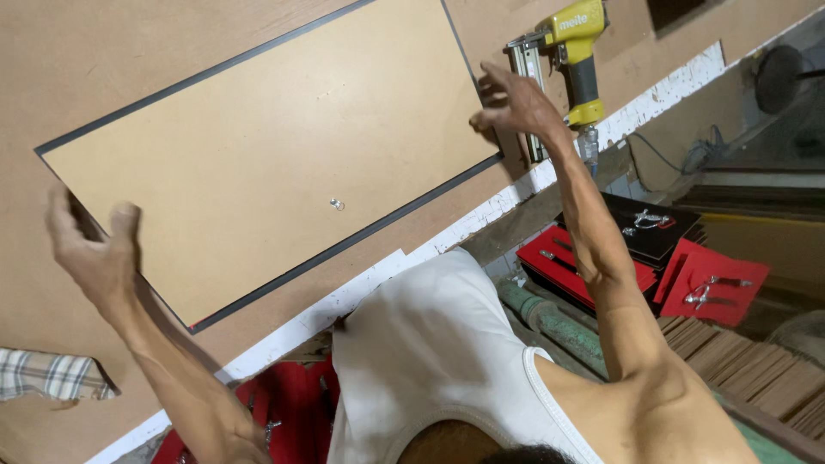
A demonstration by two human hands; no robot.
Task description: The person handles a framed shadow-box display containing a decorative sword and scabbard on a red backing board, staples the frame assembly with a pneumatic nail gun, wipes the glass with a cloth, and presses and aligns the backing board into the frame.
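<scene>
The rectangular fibreboard panel [266,146], pale tan with a thin dark edge band along its sides, lies flat and skewed on the brown workbench [103,51], one short end toward the left hand and the other toward the right. A small metal fitting [337,204] sits on its face near the lower long edge. The left hand [90,253] is at the panel's left short end, thumb and fingers spread apart and curled around the corner zone, touching or just above the edge; whether it actually grips the board cannot be told. The right hand [511,101] reaches to the opposite short end, fingers splayed open with the tips at the panel's right edge, not closed on anything. Just beyond the right hand a yellow pneumatic nail gun [567,60] lies on the bench, its grey magazine beside the fingers and its air fitting pointing toward the bench edge. A folded checked cloth [47,375] rests on the bench at the left. Below the bench edge, red and black flat boxes [713,283] holding metal tools lie open, next to a stack of thin wooden sheets [756,369].
</scene>
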